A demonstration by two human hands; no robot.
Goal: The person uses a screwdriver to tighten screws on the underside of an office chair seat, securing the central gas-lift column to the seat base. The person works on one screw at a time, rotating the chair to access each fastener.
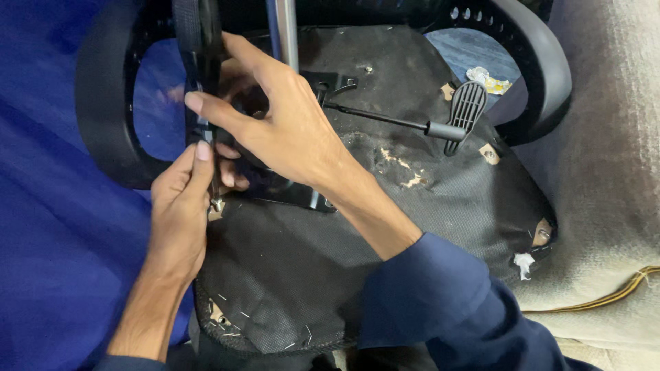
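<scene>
**Both hands on the armrest bracket of an upturned chair**

I see a flat black armrest bracket (pixel 201 82) standing upright at the left edge of the overturned office-chair seat, whose underside is covered in black woven fabric (pixel 309 275). My left hand (pixel 180 213) pinches the bracket's lower end between thumb and forefinger, close to a small silver screw (pixel 217 205) at the fabric's edge. My right hand (pixel 282 124) reaches across from the right, fingers curled around the bracket higher up, forefinger stretched along its outer face. Just behind the hands lies the black metal seat plate (pixel 302 196), with a shiny grey steel column (pixel 285 31) rising from it. A black rod with a ribbed paddle lever (pixel 466 113) runs off to the right. The curved black plastic armrest loop (pixel 103 103) sits at left over blue cloth (pixel 55 240); beige carpet (pixel 605 172) lies to the right.
</scene>
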